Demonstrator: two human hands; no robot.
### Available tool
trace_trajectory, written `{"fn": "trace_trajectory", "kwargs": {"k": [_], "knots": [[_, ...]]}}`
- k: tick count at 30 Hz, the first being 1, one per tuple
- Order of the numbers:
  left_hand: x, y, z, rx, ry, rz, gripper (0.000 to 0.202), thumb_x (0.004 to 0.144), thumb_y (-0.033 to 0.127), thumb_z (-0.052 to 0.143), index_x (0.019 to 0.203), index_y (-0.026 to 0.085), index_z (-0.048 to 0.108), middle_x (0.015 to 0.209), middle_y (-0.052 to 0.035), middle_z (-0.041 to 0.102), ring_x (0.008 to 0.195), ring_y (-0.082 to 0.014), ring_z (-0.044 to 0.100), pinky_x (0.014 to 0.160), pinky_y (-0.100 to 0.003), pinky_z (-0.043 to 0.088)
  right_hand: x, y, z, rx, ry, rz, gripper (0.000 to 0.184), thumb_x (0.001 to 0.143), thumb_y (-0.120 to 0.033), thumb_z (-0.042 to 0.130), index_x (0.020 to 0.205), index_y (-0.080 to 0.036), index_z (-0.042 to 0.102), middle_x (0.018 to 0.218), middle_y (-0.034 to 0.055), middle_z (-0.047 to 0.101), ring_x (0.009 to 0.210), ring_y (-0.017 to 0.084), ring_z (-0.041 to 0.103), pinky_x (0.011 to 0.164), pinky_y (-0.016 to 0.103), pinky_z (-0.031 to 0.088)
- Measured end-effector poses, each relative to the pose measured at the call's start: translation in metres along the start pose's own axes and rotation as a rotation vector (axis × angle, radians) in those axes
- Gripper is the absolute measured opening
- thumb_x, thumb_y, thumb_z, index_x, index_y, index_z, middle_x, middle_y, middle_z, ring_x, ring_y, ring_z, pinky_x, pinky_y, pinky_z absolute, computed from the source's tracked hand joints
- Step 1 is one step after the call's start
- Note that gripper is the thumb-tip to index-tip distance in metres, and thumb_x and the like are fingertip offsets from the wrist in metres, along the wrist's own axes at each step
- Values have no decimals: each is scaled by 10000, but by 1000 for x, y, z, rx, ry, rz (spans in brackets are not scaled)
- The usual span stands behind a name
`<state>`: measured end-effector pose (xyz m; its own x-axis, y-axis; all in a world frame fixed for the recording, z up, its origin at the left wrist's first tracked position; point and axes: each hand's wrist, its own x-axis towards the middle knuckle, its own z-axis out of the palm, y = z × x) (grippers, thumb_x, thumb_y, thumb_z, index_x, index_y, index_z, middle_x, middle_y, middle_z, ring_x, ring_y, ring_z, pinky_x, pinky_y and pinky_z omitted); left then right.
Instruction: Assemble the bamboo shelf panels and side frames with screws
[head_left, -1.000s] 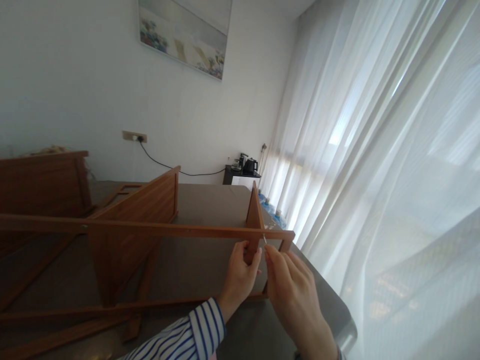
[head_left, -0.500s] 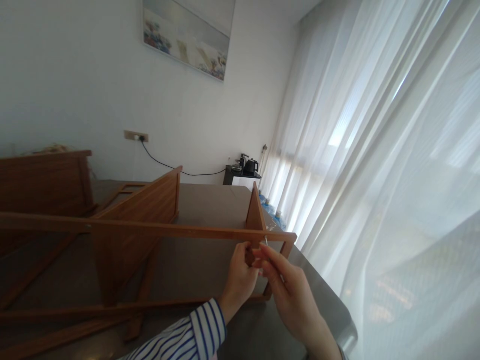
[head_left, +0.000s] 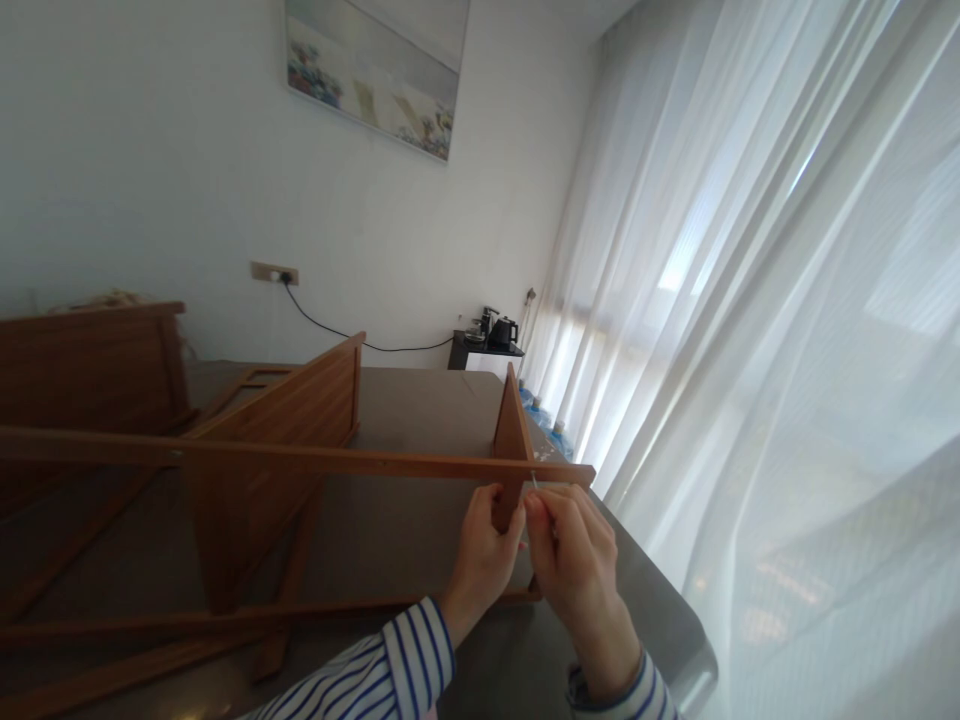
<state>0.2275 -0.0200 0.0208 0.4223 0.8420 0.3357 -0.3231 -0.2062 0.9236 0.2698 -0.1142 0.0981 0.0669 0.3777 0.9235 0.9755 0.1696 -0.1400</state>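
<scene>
A brown wooden shelf frame lies on its side, with a long rail [head_left: 390, 463] running across in front of me. Near its right end stands a short end board [head_left: 513, 415]. My left hand [head_left: 480, 555] is closed around the lower part of this board, just below the rail. Beside it, my right hand [head_left: 574, 545] is closed in a pinch on a thin metal rod, which looks like a hex key [head_left: 535, 480]. The rod's upper tip meets the rail's near face at the end board. Its lower part is hidden by my fingers.
The frame rests on a grey table [head_left: 420, 410] with a rounded right corner. More wooden boards [head_left: 277, 405] stand to the left. Behind are a black kettle [head_left: 503, 332] on a small cabinet and blue water bottles [head_left: 559, 437]. White curtains [head_left: 750, 350] hang at the right.
My right hand has turned and its fingers have curled in tighter around the hex key, nearer the rail. The left hand and the frame have stayed in place.
</scene>
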Motion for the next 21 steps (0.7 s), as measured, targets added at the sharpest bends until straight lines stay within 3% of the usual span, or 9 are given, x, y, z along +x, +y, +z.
{"fn": "trace_trajectory", "kwargs": {"k": [3, 7, 10, 13, 16, 19, 21], "knots": [[-2, 5, -2, 24, -52, -32, 305, 793, 404, 576, 966, 156, 531, 879, -73, 606, 747, -202, 627, 566, -295, 518, -3, -6, 5, 29, 93, 193, 89, 878, -177, 523, 818, -192, 587, 670, 10, 600, 584, 118, 557, 556, 241, 464], [-2, 6, -3, 11, -64, -45, 300, 791, 398, 581, 960, 156, 527, 893, -70, 604, 723, -188, 622, 560, -288, 515, -5, -18, 9, 330, 166, 572, 123, 892, -282, 525, 956, -186, 568, 722, 18, 645, 582, 121, 597, 534, 233, 494], [-2, 5, -3, 3, -61, -38, 290, 782, 376, 589, 962, 158, 526, 889, -63, 600, 688, -174, 613, 549, -284, 509, -7, -20, 5, 517, 135, 664, 165, 910, -316, 500, 991, -183, 553, 723, 15, 649, 572, 120, 600, 521, 232, 503], [-1, 3, -3, 13, -56, -32, 272, 773, 341, 589, 967, 159, 530, 874, -57, 596, 696, -180, 616, 558, -288, 510, -5, -15, -7, 442, -27, 541, 138, 909, -288, 507, 935, -193, 604, 771, 24, 661, 654, 131, 625, 584, 240, 515], [-1, 1, -3, 31, -51, -13, 233, 768, 313, 587, 938, 162, 539, 860, -50, 591, 700, -179, 613, 557, -281, 508, 4, -7, -23, 229, -222, 249, 129, 902, -230, 522, 965, -216, 633, 856, 38, 677, 747, 153, 632, 662, 268, 516], [-1, 0, -3, 37, -51, -4, 229, 769, 314, 588, 937, 165, 542, 866, -45, 589, 709, -170, 605, 549, -266, 502, 12, -1, -35, -42, -285, -34, 135, 886, -200, 544, 963, -216, 654, 904, 72, 672, 781, 192, 612, 701, 324, 504], [-1, 1, -3, 26, -49, -23, 260, 770, 343, 591, 955, 167, 541, 854, -39, 591, 699, -169, 599, 531, -261, 494, 13, 1, -37, -190, -285, -127, 130, 877, -189, 555, 949, -203, 662, 834, 80, 666, 718, 196, 597, 666, 333, 490]]}}
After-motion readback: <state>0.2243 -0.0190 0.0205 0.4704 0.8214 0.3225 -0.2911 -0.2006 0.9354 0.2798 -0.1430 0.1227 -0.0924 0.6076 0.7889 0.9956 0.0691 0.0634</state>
